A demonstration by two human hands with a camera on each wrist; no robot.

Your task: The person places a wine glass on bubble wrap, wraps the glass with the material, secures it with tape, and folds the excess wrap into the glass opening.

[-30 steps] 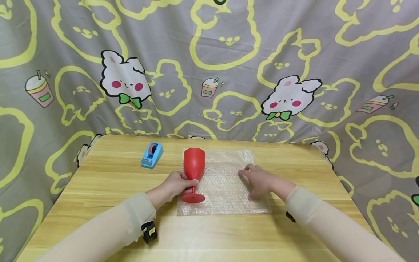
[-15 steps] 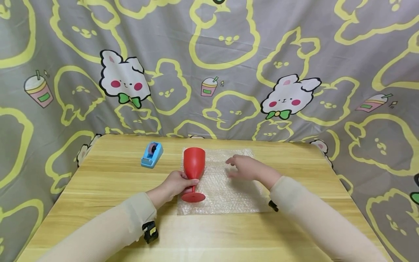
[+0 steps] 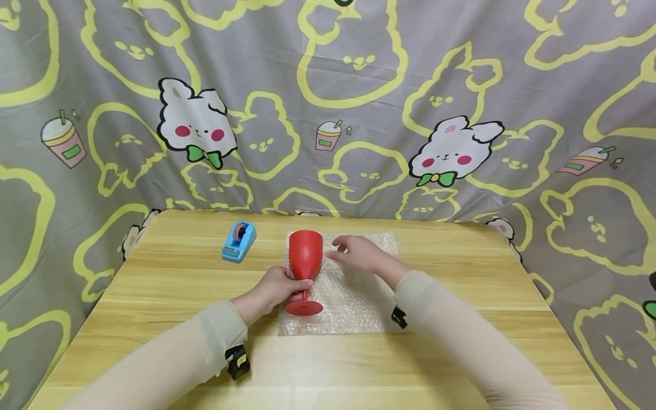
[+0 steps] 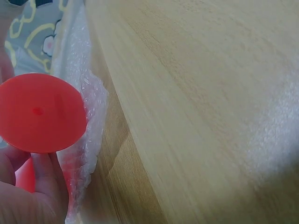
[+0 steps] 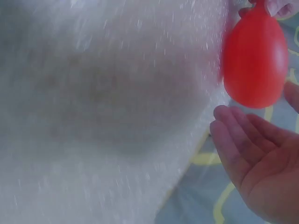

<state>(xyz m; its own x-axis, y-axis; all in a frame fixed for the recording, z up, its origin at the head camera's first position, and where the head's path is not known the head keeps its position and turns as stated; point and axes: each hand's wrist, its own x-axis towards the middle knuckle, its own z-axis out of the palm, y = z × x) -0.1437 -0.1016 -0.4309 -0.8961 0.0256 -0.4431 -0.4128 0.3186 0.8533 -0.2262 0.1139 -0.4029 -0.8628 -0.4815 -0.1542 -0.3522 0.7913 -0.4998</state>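
Note:
A red goblet (image 3: 306,253) lies over the left part of a sheet of bubble wrap (image 3: 353,307), its bowl toward the back and its round foot (image 4: 42,114) toward the front. My left hand (image 3: 279,286) grips it by the stem, thumb across the top. To the right of the bowl is my right hand (image 3: 361,253), over the wrap with its fingers apart and pointing at the goblet. In the right wrist view those fingers (image 5: 238,140) are slightly bent, hold nothing, and reach close to the goblet's bowl.
A blue tape dispenser (image 3: 239,242) with a roll of tape stands on the wooden table (image 3: 328,370), back left of the goblet. A patterned grey curtain (image 3: 328,188) hangs right behind the table's far edge and along both sides.
My right hand has moved left across the bubble wrap, from its right side to close beside the goblet's bowl. The left hand and the goblet have stayed in place.

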